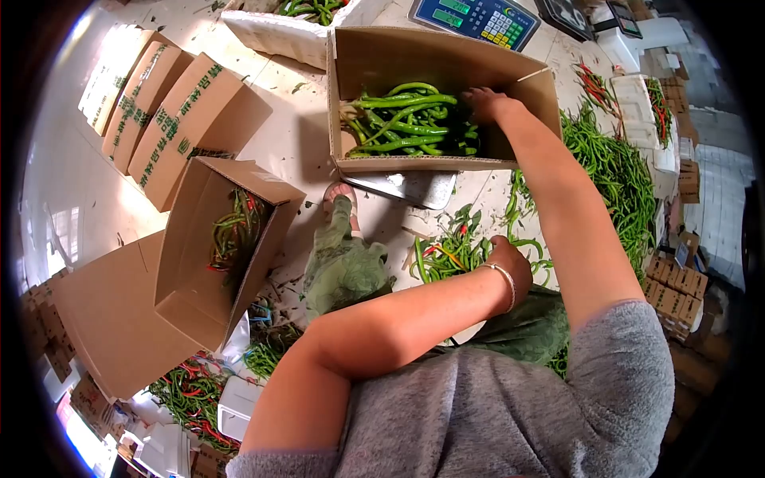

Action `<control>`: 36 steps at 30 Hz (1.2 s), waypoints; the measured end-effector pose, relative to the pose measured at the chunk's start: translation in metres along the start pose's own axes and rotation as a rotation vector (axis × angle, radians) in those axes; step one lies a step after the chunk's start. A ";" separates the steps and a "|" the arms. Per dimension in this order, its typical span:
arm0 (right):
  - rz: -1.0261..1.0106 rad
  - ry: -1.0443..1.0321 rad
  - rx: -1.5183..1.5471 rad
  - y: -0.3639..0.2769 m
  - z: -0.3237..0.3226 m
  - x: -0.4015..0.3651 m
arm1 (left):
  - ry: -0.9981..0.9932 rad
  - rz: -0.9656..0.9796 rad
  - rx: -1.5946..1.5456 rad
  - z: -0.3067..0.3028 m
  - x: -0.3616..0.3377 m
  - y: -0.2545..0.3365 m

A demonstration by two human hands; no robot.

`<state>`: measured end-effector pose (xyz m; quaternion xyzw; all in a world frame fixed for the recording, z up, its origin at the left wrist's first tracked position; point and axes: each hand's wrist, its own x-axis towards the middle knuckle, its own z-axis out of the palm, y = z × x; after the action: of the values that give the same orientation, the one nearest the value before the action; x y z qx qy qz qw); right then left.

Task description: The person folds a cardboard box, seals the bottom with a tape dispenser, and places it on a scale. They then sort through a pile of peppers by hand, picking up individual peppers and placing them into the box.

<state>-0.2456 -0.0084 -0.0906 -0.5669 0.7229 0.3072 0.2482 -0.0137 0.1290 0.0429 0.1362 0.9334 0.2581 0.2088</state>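
My right hand (484, 103) is inside a cardboard box (438, 164), at the right end of a heap of long green peppers (410, 119). Its fingers look stretched and slightly apart, with nothing visible in them; their lower side is in shadow. My left hand (512, 269), with a bracelet at the wrist, is low over loose green peppers (434, 264) mixed with leaves and a few red ones. Its fingers curl down, mostly hidden, so any hold is unclear. The box rests on a metal scale plate (430, 190).
A scale display (478, 20) stands behind the box. A large green pepper pile (613, 175) lies at the right. At the left, an open carton (187, 263) holds mixed peppers, near several closed cartons (179, 119). My foot (341, 193) is beside the scale.
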 end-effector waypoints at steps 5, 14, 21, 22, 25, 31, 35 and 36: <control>-0.066 -0.213 0.014 -0.015 -0.010 -0.020 | -0.062 0.031 -0.007 -0.004 0.005 -0.003; -0.360 0.762 0.314 0.041 -0.005 -0.117 | -0.027 -0.021 -0.009 0.012 0.015 0.008; 0.183 0.862 1.262 0.096 0.090 -0.379 | 0.037 0.033 0.008 0.040 0.009 0.006; 0.360 0.867 1.271 0.112 0.151 -0.396 | 0.035 0.025 0.032 0.046 0.013 0.006; 0.879 0.748 1.302 0.113 0.343 -0.431 | -0.129 -0.018 0.094 0.056 0.027 0.010; 1.027 0.431 1.664 0.042 0.534 -0.436 | -0.325 -0.067 -0.105 0.080 0.055 0.015; 0.956 0.557 1.610 0.043 0.592 -0.365 | -0.467 -0.361 -0.439 0.089 0.066 0.009; 0.938 0.560 1.590 0.049 0.596 -0.345 | -0.434 -0.411 -0.455 0.095 0.068 0.008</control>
<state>-0.2066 0.6623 -0.2482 0.0609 0.9057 -0.3506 0.2302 -0.0283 0.2000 -0.0484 -0.0522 0.7941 0.3767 0.4741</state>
